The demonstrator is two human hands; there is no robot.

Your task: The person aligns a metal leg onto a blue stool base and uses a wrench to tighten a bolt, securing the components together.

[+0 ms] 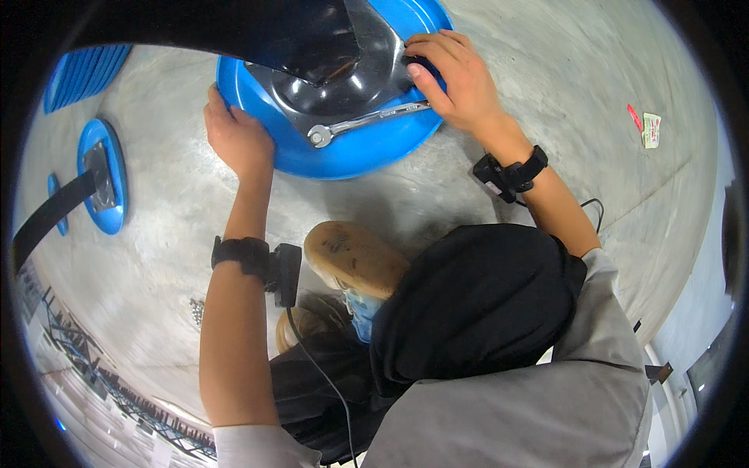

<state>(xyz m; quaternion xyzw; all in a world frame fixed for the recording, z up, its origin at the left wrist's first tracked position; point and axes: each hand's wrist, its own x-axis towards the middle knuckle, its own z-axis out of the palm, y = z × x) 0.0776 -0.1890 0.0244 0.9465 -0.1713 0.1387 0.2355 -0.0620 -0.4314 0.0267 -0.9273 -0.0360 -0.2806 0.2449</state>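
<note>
A blue round base (343, 162) lies on the floor in front of me, with a glossy black plate (285, 86) on it. A black post (234, 31) rises from the plate toward the upper left. My left hand (240, 140) is closed on the base's left rim, its fingertips hidden past the edge. At the right rim, my right hand (462, 84) has thumb and fingers closed around something dark beside the plate's corner; I cannot make out what it is. A silver combination wrench (363, 122) rests across the base's near side, its open jaw toward my left hand and its other end by my right hand.
Another blue base (115, 175) with a black post stands to the left. Several stacked blue discs (86, 76) are behind it. A small pile of metal hardware (197, 312) lies left of my shoe (355, 257). A paper tag (651, 130) is on the floor at right.
</note>
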